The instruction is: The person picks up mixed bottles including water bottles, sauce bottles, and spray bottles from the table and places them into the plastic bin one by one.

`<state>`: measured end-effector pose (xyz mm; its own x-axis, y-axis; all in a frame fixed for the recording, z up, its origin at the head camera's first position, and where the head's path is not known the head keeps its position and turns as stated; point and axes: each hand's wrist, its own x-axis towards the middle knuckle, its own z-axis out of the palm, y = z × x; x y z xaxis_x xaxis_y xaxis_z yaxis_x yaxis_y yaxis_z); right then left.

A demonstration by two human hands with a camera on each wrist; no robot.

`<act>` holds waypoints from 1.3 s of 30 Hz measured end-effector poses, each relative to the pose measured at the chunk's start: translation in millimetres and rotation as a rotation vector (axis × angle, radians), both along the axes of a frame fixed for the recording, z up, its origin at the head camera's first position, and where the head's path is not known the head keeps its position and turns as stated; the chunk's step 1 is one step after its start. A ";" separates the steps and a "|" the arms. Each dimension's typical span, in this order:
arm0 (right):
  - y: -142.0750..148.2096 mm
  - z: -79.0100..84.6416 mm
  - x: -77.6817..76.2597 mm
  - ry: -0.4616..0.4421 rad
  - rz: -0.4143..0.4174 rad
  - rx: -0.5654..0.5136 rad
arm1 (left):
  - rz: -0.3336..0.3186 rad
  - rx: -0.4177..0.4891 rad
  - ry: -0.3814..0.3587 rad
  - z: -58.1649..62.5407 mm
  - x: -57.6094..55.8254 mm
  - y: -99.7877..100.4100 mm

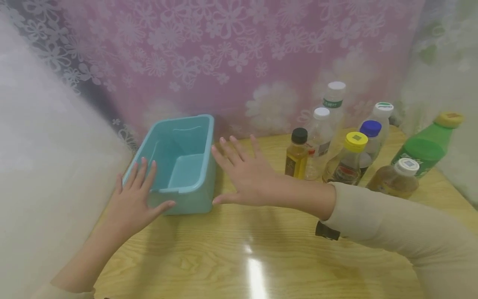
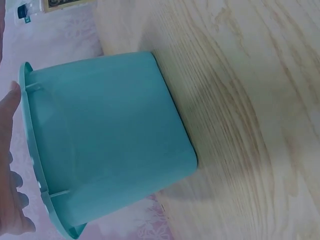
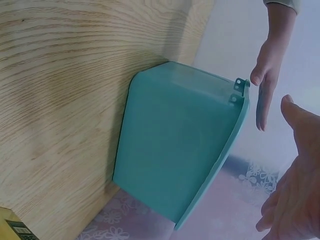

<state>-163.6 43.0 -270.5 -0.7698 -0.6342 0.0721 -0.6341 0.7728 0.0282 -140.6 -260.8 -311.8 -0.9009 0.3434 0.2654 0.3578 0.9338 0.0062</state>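
A light blue-green plastic bin [image 1: 194, 202] stands on the wooden table, its inside bare in the head view. Over its near left corner my left hand [image 1: 130, 203] is spread with straight fingers and holds nothing. My right hand [image 1: 248, 176] hovers just right of the bin, palm down, fingers spread and nothing in them. From the left wrist, the bin's end wall [image 2: 110, 135] fills the middle, with the left hand [image 2: 7, 160] above the rim. In the right wrist view both hands are at rim height, the right hand [image 3: 297, 185] nearer the camera.
Several drink bottles stand at the right: a small amber one with a black cap [image 1: 296, 160], a yellow-capped one [image 1: 355, 142], a blue-capped one [image 1: 370, 128] and a green one [image 1: 425, 145]. A pink floral curtain [image 1: 224, 70] hangs behind the table [image 1: 209, 253].
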 end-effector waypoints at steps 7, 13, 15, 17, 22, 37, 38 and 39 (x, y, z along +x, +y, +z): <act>-5.4 -2.3 0.3 0.015 0.022 -0.022 | 0.017 -0.010 0.004 -5.1 3.0 -8.4; -8.9 -7.1 -0.3 0.054 0.048 -0.042 | 0.020 -0.030 0.017 -7.8 4.1 -14.0; -10.7 -9.0 -0.5 0.061 0.054 -0.038 | 0.016 -0.029 0.023 -8.9 4.4 -16.7; -12.9 -11.0 -1.0 0.066 0.062 -0.036 | 0.013 -0.026 0.034 -10.4 4.9 -20.3; -18.3 -16.1 -3.4 0.074 0.066 -0.043 | 0.000 -0.025 0.092 -15.6 4.7 -29.5; -24.8 -36.1 -18.0 0.144 0.120 -0.071 | -0.111 -0.028 0.338 -34.2 -2.7 -53.9; -25.6 -38.1 -18.6 0.158 0.133 -0.068 | -0.113 -0.030 0.341 -35.3 -2.8 -56.0; -26.5 -40.3 -19.3 0.179 0.149 -0.067 | -0.117 -0.028 0.348 -36.6 -3.0 -58.1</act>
<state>-182.9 16.5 -310.8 -0.6391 -0.7292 0.2446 -0.7309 0.6748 0.1018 -143.6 -318.9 -348.4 -0.7123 0.4502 0.5385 0.4383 0.8845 -0.1596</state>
